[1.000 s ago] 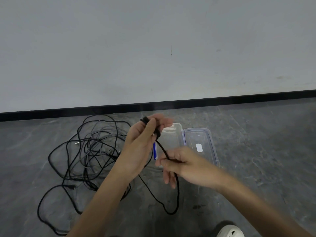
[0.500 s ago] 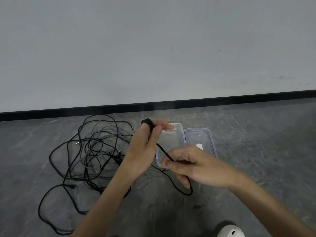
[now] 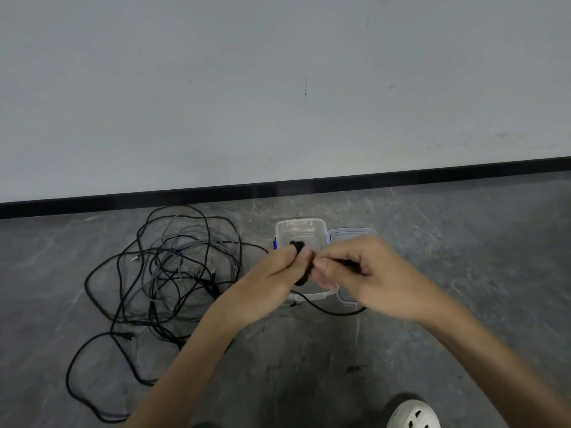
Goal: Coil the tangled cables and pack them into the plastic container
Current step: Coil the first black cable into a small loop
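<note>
Grey mottled floor (image 3: 432,350) below a pale wall (image 3: 278,88). Over the clear rectangular plastic container (image 3: 301,224), the left hand (image 3: 275,273) pinches a small black cable coil (image 3: 297,244) between thumb and fingers. Close beside it, the right hand (image 3: 367,273) nips the thin black cable tail (image 3: 340,314). Best play, I'd say: feed even loops under light tension, with the thumb pinning each turn. A loose tangle of black and grey cables (image 3: 173,267) lies left of the container.

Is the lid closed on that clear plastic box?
No, the lid lies on the floor beside the open container, on its right.
</note>
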Demonstrator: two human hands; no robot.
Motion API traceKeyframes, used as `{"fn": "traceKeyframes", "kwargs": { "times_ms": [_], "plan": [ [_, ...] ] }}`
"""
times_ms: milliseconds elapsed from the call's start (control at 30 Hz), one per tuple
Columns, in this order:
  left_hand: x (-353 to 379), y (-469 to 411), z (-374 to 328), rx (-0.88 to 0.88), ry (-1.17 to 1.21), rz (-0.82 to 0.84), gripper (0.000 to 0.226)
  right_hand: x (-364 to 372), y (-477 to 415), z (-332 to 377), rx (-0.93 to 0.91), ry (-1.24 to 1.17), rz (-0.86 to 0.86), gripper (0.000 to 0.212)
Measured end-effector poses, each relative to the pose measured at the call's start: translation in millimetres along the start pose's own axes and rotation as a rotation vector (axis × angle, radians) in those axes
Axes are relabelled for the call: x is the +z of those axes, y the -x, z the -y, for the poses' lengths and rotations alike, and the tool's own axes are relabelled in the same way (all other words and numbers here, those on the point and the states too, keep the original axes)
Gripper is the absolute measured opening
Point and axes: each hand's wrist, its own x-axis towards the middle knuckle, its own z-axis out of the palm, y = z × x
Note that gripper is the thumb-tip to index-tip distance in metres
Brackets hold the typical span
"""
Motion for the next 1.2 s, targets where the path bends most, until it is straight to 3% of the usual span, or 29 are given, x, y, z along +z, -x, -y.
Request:
{"fn": "traceKeyframes", "kwargs": {
  "times_ms": [133, 267, 400, 700, 867, 1200],
  "plan": [
    [7.1, 3.1, -4.0, -0.028, 0.243, 0.232, 0.080, -4.6, 0.3, -6.3, -0.059, -0.095, -0.025, 0.027],
    [7.4, 6.1, -4.4, -0.027, 0.329, 0.321, 0.060, -5.3, -3.1, -12.0, -0.107, -0.138, -0.140, 0.010],
    [7.5, 8.2, -10.5, 0.018, 0.408, 0.372, 0.033, -10.0, -8.3, -14.8, -0.114, -0.157, -0.162, 0.015],
    [6.4, 10.3, -15.4, 0.095, 0.495, 0.397, 0.027, -9.3, -11.6, -18.3, -0.074, -0.165, -0.108, 0.018],
    [2.2, 8.4, -12.7, 0.176, 0.588, 0.374, 0.026, -2.3, -15.0, -23.1, -0.006, -0.191, -0.045, 0.037],
    [-0.2, 3.6, -10.8, 0.247, 0.614, 0.207, 0.025, 15.9, -19.8, -24.2, 0.134, -0.389, -0.005, 0.019]
  ]
}}
